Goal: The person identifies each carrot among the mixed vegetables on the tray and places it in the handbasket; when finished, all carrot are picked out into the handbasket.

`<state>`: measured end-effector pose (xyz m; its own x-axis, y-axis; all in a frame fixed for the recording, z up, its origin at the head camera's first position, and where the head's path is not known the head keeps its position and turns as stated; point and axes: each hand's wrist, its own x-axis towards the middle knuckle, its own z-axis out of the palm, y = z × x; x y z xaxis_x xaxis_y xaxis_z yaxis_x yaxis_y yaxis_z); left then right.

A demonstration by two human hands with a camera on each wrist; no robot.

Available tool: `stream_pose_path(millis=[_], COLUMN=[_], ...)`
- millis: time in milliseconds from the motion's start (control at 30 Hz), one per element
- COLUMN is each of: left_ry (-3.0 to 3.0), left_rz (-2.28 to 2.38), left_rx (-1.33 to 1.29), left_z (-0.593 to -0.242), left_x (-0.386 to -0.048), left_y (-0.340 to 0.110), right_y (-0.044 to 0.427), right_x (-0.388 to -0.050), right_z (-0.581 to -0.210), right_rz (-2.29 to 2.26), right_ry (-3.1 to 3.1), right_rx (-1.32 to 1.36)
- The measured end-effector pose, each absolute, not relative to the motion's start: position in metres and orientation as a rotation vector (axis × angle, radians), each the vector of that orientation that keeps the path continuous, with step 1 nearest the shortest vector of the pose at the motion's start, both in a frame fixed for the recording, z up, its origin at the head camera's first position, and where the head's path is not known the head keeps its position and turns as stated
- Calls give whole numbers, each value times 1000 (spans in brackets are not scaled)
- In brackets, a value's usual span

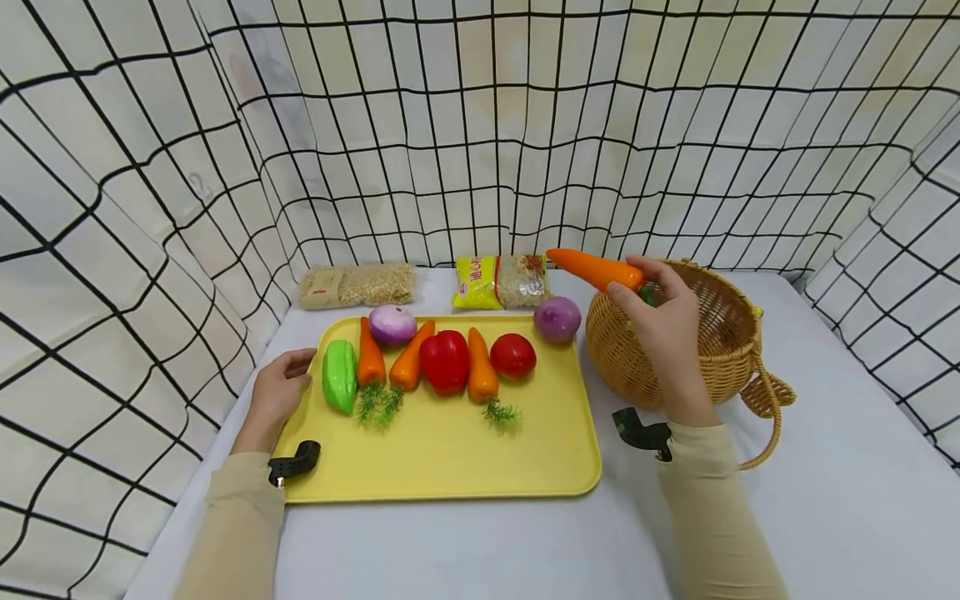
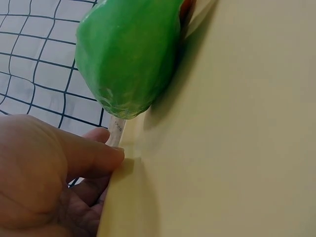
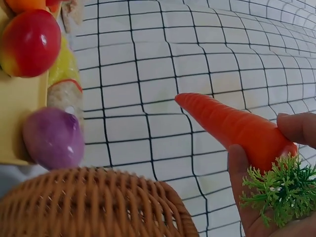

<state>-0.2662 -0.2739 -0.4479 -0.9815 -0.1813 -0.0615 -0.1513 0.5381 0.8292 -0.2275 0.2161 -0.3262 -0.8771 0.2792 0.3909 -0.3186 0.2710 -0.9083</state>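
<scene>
My right hand [image 1: 663,321] pinches an orange carrot [image 1: 596,268] near its leafy end, above the wicker basket [image 1: 622,358]. The carrot's tip points left, and its green leaves [image 3: 281,190] hang by the palm in the right wrist view. At the left rim of the yellow tray [image 1: 450,458], my left hand [image 1: 277,392] holds the edge, thumb [image 2: 106,155] on the rim. Closest to it lies a green pepper [image 1: 340,377]. Farther along the tray are three more carrots [image 1: 371,358], a red bell pepper [image 1: 445,362] and a tomato [image 1: 513,356].
A purple-white onion [image 1: 392,325] lies at the tray's back edge, and a purple onion [image 1: 557,320] at its back right corner. Behind stand a bag of beige grains [image 1: 358,286] and a yellow packet [image 1: 501,282]. Netted walls [image 1: 450,125] enclose the white table [image 1: 465,550].
</scene>
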Motion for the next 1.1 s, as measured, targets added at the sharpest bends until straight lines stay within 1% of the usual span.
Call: stream_pose_path(millis=[300,667,900,1100], left_ry=[-2724,-2712,-2699,-2698], left_rz=[-1500,-1511,-1500,-1511], left_rx=[284,298,278,280], left_z=[-442,-447,-448,-449], left_x=[-268,-270,-268,-266], left_y=[-275,-276,-275,-275], right_y=[238,270,291,304], right_x=[-222,-218,-210,-206], right_z=[-315,-313,-312,-315], right_rz=[1631,1813,1827,1685], right_ry=[-1992,-1833,-1961,-2193], right_rx=[-79,-231,-336,-359])
